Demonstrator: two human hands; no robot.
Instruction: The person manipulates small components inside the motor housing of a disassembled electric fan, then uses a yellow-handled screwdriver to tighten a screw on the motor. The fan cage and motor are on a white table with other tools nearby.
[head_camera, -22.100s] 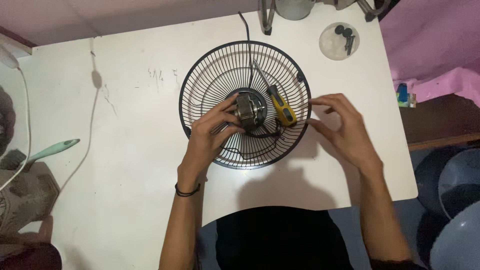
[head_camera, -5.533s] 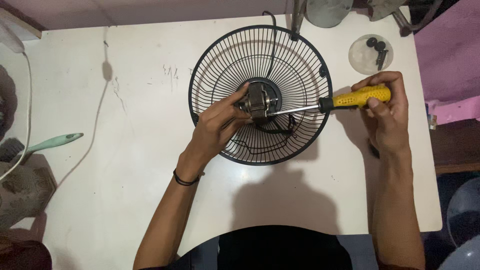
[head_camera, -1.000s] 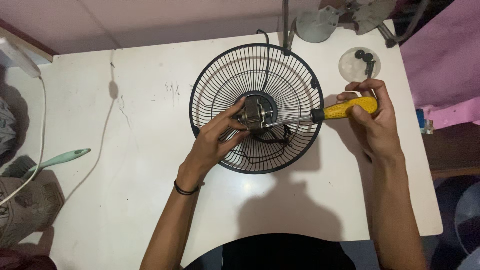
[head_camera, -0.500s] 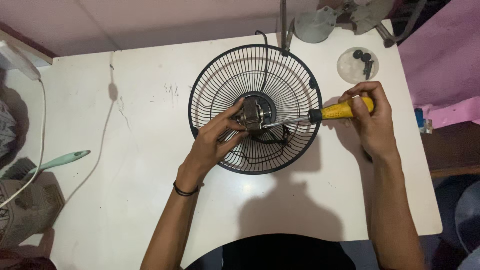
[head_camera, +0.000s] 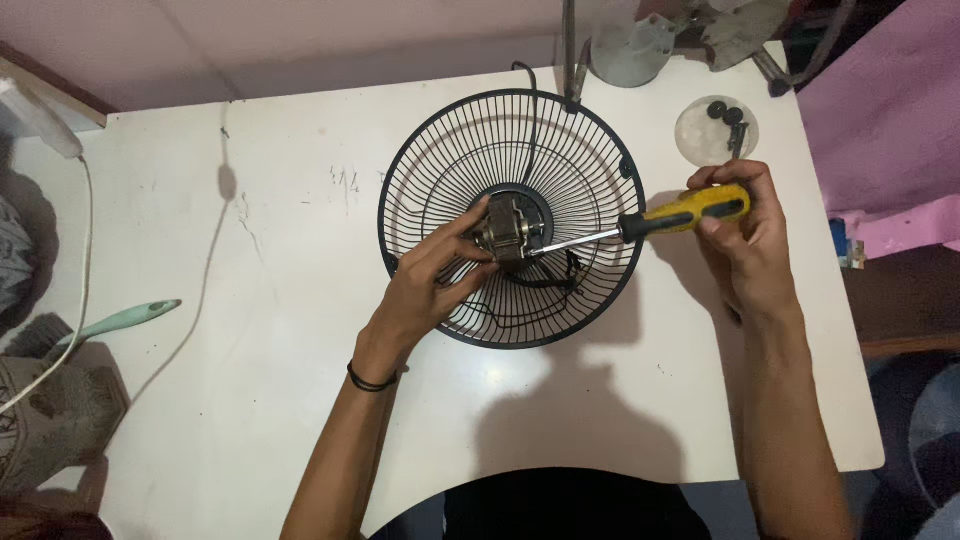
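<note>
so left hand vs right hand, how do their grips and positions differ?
The left hand reaches inside the black wire fan guard and pinches the metal motor; the right hand stays outside the guard. The right hand wraps around the yellow-handled screwdriver; the left holds no tool. Both are bare and work on the motor.

Open table to the left, crowded around the fan guard

The white table (head_camera: 250, 400) lies bare left of the black fan guard (head_camera: 440, 170), crossed only by a thin white cord (head_camera: 205, 285). Behind the guard a grey stand base (head_camera: 628, 50) and a clear lid of screws (head_camera: 712, 130) block the far edge; the yellow screwdriver (head_camera: 685, 211) spans its right rim.
</note>
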